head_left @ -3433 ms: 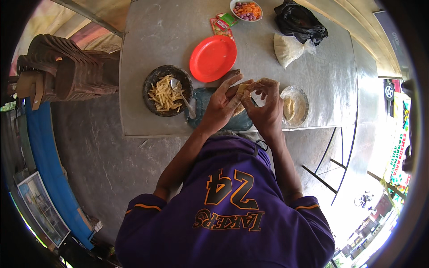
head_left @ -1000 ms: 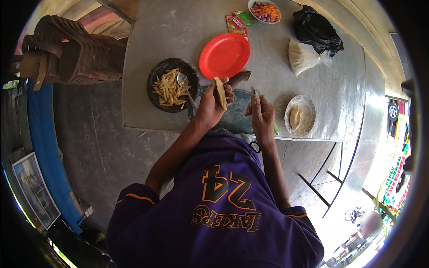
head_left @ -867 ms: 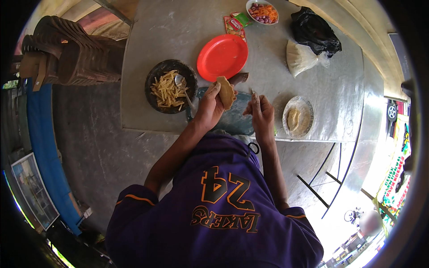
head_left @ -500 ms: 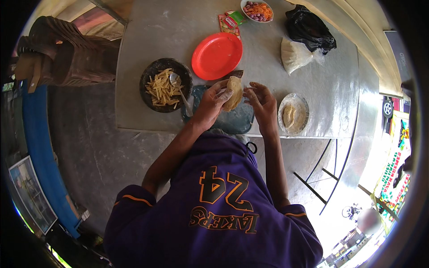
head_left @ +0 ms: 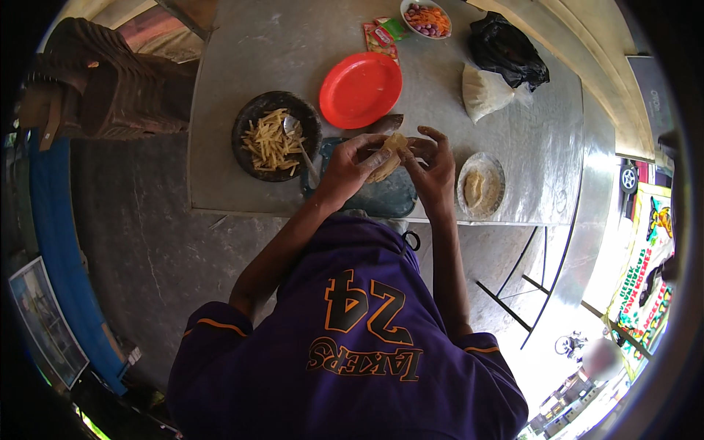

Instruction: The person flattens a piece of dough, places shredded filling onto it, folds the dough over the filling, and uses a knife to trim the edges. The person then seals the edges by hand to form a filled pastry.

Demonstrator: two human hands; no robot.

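My left hand (head_left: 350, 165) and my right hand (head_left: 433, 167) pinch a pale piece of dough (head_left: 387, 167) between them. The dough looks thin and folded, and floury smears show on my fingers. Below it lies a dark green board (head_left: 385, 199) at the table's near edge. To the right, a round floured plate (head_left: 497, 198) carries another lump of dough (head_left: 475, 189). On the left stands a dark bowl (head_left: 240, 150) of pale cut strips (head_left: 268, 143), with a metal spoon (head_left: 302, 150) leaning over its rim. A brown object (head_left: 387, 123), partly hidden, lies just beyond my hands.
A red oval plate (head_left: 361, 89) lies beyond the board on the metal table (head_left: 433, 88). Farther back are small packets (head_left: 383, 37) and a bowl (head_left: 405, 16) of orange shreds and shallots. A white powder bag (head_left: 484, 94) and a black plastic bag (head_left: 507, 48) sit back right.
My right hand has come left and now grips the dough, which my left hand alone held before. The dough is tilted and more covered by fingers.
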